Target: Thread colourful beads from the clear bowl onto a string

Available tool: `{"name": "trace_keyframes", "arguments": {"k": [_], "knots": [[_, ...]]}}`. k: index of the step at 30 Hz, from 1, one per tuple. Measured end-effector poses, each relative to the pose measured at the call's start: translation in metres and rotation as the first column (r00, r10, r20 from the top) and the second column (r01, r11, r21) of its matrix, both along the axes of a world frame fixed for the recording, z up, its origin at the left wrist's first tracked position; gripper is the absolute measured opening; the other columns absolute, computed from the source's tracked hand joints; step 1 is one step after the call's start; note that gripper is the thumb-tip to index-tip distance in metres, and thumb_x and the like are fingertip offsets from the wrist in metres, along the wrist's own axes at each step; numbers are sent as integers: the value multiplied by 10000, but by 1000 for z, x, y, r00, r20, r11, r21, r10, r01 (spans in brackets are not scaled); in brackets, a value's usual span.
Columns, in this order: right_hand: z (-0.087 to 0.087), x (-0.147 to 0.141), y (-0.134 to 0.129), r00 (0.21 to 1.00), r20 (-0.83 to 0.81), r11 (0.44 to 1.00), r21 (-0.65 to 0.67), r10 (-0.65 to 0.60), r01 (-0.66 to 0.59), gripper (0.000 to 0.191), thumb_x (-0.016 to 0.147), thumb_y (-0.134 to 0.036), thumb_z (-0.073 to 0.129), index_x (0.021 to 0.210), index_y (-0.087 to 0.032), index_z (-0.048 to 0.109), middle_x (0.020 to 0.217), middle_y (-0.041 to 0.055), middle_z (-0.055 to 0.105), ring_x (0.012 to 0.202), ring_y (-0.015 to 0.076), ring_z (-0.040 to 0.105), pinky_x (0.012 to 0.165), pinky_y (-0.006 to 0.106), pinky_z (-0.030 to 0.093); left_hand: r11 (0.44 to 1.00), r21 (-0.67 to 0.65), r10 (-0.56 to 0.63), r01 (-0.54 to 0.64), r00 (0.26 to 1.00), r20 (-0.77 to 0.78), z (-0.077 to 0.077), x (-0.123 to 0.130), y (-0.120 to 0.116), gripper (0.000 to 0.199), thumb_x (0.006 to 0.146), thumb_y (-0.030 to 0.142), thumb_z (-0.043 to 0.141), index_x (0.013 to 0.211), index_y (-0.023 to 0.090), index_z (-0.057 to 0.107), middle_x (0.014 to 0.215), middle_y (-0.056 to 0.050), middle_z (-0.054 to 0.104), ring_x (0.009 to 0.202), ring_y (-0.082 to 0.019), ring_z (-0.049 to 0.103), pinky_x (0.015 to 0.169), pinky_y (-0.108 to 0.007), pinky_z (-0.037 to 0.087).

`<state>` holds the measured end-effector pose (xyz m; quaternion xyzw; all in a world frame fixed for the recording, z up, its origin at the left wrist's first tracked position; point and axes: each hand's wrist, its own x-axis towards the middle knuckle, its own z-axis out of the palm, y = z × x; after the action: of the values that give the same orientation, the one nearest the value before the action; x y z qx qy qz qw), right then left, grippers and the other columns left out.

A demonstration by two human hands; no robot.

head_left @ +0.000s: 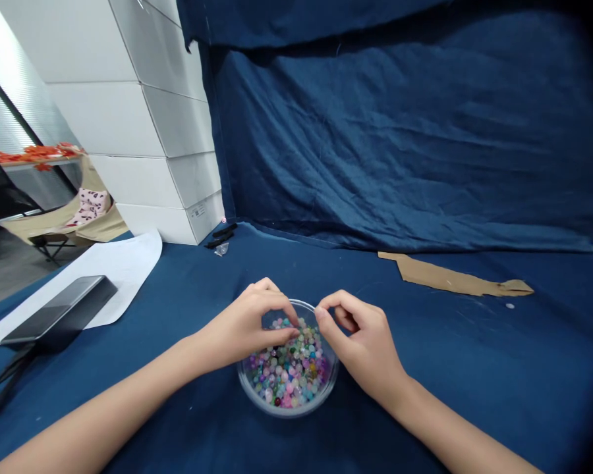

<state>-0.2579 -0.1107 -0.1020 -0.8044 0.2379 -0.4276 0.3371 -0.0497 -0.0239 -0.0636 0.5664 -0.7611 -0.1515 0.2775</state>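
Observation:
A round clear plastic bowl [287, 413] full of small multicoloured beads [289, 378] stands on the blue cloth. My left hand [257, 320] reaches over the bowl's left side, thumb and forefinger bent towards each other just above the beads; whether a bead lies between the tips is too small to tell. At the bowl's right rim is my right hand [358, 336], its thumb and forefinger pinched together and the other fingers curled. What the pinch holds, if anything, cannot be made out.
White boxes [153, 178] are stacked at the back left. A black device [62, 313] with a cable rests on white paper [133, 270] at the left. Small black items [222, 235] lie near the boxes. Torn brown cardboard [449, 275] lies at the back right, before a blue curtain [400, 131].

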Motion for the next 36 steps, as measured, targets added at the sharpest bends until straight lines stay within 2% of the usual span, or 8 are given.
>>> {"name": "trace_keyframes", "arguments": {"k": [5, 9, 12, 15, 19, 28, 32, 36], "knots": [[-1, 0, 6, 999, 45, 996, 83, 31, -35, 190, 974, -316, 621, 827, -203, 660, 608, -73, 292, 537, 122, 317, 530, 278, 280, 997, -83, -22, -3, 953, -303, -2, -1, 6, 81, 880, 227, 794, 864, 165, 743, 881, -54, 754, 863, -189, 668, 823, -324, 531], [-2, 1, 13, 993, 113, 992, 116, 36, -49, 198, 990, -319, 614, 831, -205, 646, 604, -74, 285, 526, 122, 304, 507, 273, 272, 995, -93, -17, -41, 838, -546, -5, -4, 10, 139, 849, 196, 840, 971, 164, 781, 869, -51, 758, 818, -169, 694, 768, -286, 553], [-4, 3, 15, 985, 168, 987, 142, 47, -71, 213, 1005, -330, 608, 833, -208, 633, 602, -70, 330, 517, 118, 314, 484, 258, 282, 992, -124, -62, -24, 759, -648, -9, -4, 10, 143, 826, 166, 862, 962, 203, 836, 880, -65, 775, 845, -181, 693, 772, -291, 564], [-6, 4, 15, 976, 213, 979, 181, 52, -91, 219, 1015, -331, 602, 834, -210, 627, 605, -61, 402, 506, 113, 347, 461, 239, 308, 992, -125, -79, -8, 734, -674, -11, -3, 8, 216, 788, 145, 890, 983, 232, 856, 859, -76, 786, 870, -198, 686, 787, -303, 570], [-8, 6, 17, 971, 235, 982, 174, 35, -78, 191, 998, -316, 631, 838, -215, 656, 586, -56, 454, 483, 110, 385, 436, 222, 336, 994, -105, -75, 2, 721, -689, -11, -4, 6, 219, 785, 129, 887, 967, 250, 861, 815, -68, 780, 842, -192, 677, 731, -282, 568], [-3, 7, 23, 962, 273, 999, 32, -3, -6, 86, 956, -230, 683, 878, -244, 716, 549, -69, 463, 436, 101, 394, 403, 213, 344, 988, -150, -118, 29, 770, -627, -10, -4, 5, 187, 783, 133, 891, 947, 218, 859, 834, -77, 793, 849, -216, 687, 792, -348, 570], [0, 6, 25, 960, 279, 1000, 2, 17, -18, 88, 957, -219, 679, 891, -252, 727, 562, -62, 488, 441, 107, 403, 403, 225, 338, 991, -131, -93, 11, 765, -638, -12, -3, 6, 254, 760, 132, 910, 983, 233, 844, 843, -52, 785, 870, -200, 671, 788, -322, 564], [2, 6, 25, 964, 263, 999, 7, 44, -47, 115, 958, -216, 671, 855, -240, 716, 559, -59, 499, 442, 102, 402, 402, 225, 329, 988, -152, -110, 19, 778, -619, -12, -3, 5, 177, 746, 133, 919, 887, 201, 837, 814, -53, 782, 848, -200, 663, 793, -335, 549]]}}
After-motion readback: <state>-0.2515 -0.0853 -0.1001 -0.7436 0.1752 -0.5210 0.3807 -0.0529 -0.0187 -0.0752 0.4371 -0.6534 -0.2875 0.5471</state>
